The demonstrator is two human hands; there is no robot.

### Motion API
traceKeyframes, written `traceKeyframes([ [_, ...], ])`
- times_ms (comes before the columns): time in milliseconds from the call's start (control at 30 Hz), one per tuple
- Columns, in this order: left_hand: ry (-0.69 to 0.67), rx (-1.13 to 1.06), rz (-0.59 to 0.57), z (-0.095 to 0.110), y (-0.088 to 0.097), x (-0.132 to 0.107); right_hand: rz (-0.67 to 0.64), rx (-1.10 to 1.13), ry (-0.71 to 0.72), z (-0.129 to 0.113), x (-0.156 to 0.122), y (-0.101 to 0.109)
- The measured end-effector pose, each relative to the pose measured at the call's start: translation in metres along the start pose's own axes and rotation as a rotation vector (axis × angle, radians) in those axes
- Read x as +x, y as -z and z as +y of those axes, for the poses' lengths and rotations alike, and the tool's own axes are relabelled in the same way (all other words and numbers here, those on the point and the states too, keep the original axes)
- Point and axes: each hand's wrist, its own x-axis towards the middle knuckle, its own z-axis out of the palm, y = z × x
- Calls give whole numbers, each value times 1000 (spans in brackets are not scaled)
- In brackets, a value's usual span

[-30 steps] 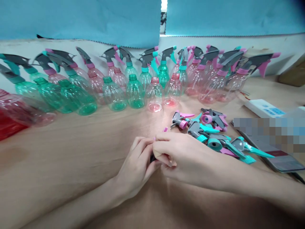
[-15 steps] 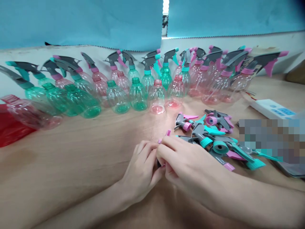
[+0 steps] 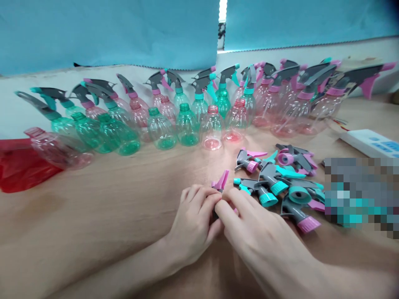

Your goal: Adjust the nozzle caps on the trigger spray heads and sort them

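Note:
Between my two hands, low in the middle of the head view, is a grey and pink trigger spray head [image 3: 221, 181]. Its pink trigger and nozzle poke out beyond my fingers, while most of its body is hidden. My left hand [image 3: 193, 226] is closed round it from the left. From the right, my right hand [image 3: 260, 226] has its bent fingers closed on the same piece, close to a bit of pink at its lower side. A loose pile of spray heads [image 3: 272, 180], grey with pink or turquoise parts, lies just beyond my right hand.
Open-necked pink and green bottles [image 3: 213, 131] stand across the table, with several spray-topped bottles [image 3: 199, 93] behind them by the wall. One pink bottle [image 3: 59, 149] leans beside a red bag [image 3: 28, 166] at left. A white power strip [image 3: 374, 143] lies at right, near a blurred-out patch.
The whole scene has shifted slightly right in the view. More of the pink trigger now shows above my fingers, and my right hand has turned and drawn back a little. Both hands keep their hold.

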Motion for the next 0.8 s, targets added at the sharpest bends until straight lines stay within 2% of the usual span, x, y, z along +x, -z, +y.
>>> traceKeyframes([
  [167,-7,-5,5,2,2,1,-3,-2,11,1,1,1],
  [300,14,4,-3,4,3,2,-114,40,-22,7,-1,-3],
  [467,23,-16,-2,4,2,0,-276,245,-29,25,0,7],
  [600,70,-67,-18,3,4,1,-236,384,-34,41,11,27],
  [700,116,-126,-26,2,6,2,-251,551,-49,50,21,34],
  [800,130,-193,-42,-1,6,2,-382,700,-148,57,29,30],
])
